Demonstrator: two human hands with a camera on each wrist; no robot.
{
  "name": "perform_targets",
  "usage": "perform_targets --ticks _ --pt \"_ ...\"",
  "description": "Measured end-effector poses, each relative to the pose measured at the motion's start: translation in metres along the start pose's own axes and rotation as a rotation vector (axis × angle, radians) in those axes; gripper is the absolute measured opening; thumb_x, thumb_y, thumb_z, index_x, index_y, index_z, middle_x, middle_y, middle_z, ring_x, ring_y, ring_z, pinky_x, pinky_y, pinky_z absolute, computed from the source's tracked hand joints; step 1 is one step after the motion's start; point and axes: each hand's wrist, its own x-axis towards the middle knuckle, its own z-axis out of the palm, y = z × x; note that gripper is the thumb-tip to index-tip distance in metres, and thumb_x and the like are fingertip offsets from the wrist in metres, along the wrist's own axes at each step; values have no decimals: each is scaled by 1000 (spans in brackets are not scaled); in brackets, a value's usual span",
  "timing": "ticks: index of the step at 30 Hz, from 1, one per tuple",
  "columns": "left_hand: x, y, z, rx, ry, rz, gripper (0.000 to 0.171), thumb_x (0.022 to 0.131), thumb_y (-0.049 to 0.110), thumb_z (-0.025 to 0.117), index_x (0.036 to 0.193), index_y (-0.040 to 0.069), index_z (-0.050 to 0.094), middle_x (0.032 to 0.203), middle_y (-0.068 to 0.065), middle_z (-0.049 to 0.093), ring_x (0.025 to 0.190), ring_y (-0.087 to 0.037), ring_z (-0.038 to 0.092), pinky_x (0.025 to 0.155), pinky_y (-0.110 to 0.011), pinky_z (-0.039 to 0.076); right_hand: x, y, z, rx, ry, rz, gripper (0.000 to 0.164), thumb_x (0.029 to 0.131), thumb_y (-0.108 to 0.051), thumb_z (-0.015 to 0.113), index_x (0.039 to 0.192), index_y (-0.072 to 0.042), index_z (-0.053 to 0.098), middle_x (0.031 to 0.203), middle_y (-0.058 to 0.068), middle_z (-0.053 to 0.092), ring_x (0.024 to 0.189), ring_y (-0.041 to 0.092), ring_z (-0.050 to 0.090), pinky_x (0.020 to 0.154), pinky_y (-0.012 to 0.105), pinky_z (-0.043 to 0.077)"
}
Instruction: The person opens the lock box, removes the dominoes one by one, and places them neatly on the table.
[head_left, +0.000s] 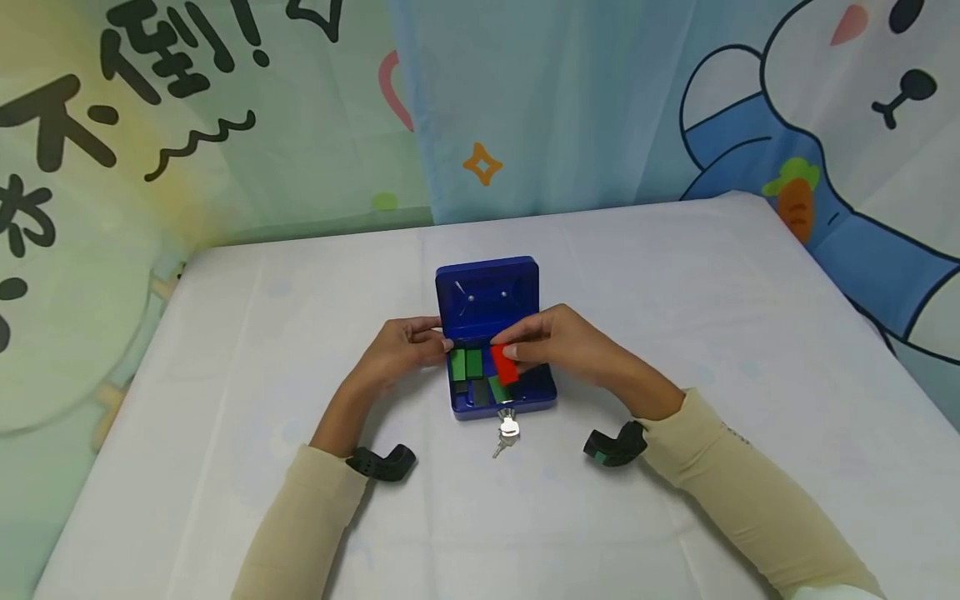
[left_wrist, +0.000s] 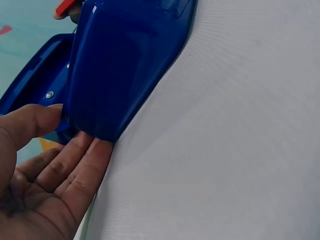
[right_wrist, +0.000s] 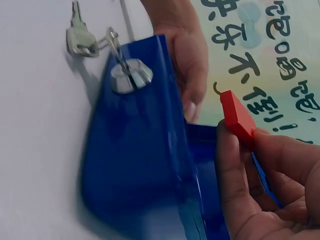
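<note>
A small blue metal cash box [head_left: 536,392] stands with its lid [head_left: 487,287] raised. My right hand [head_left: 558,337] pinches a flat red block [head_left: 504,365] between thumb and fingers, just above the box's interior; the right wrist view shows the block [right_wrist: 236,119] tilted in the fingertips. Inside lie several green blocks [head_left: 474,363] and darker ones [head_left: 479,392]. My left hand [head_left: 405,350] holds the box's left side near the hinge. Its thumb is at the rim and its fingers touch the outer wall, as the left wrist view shows.
Keys on a ring [head_left: 508,429] hang from the lock [right_wrist: 131,76] on the box's front and lie toward the near side. White cloth [head_left: 300,517] covers the table. A printed curtain [head_left: 555,108] stands behind it. Black wrist mounts [head_left: 382,463] sit at both cuffs.
</note>
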Motion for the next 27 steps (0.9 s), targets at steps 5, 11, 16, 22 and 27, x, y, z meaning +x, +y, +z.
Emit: perform_targets --ticks 5,11,16,22,27 --pt "2 -2 -1 -14 -27 21 56 89 12 69 138 -4 48 118 -19 65 100 -26 67 89 -35 53 -3 4 -11 69 47 1 26 93 -7 65 117 4 67 112 16 67 87 30 69 82 37 57" --pt "3 0 1 -20 -44 35 55 90 11 69 138 -4 48 119 -19 65 101 -26 67 88 -33 54 -9 10 -22 113 115 29 28 92 -4 66 117 7 65 110 18 66 90 29 68 81 38 57" --pt "3 2 1 -9 -47 42 54 89 11 70 137 -4 49 118 -18 66 102 -25 67 87 -33 54 -16 14 -36 123 178 43 29 91 -2 66 118 10 65 110 17 68 90 26 68 81 37 57" --pt "3 0 1 17 -36 25 57 89 13 71 138 -4 48 119 -17 65 102 -24 67 90 -33 53 -24 21 -56 75 209 89 30 91 -4 67 118 8 65 111 14 68 90 24 67 81 33 57" --pt "2 -1 0 27 -27 13 59 89 14 72 139 -3 47 119 -17 65 102 -24 67 91 -34 52 -25 27 -69 88 214 124 33 91 -3 66 120 12 62 117 18 65 87 22 68 81 33 56"
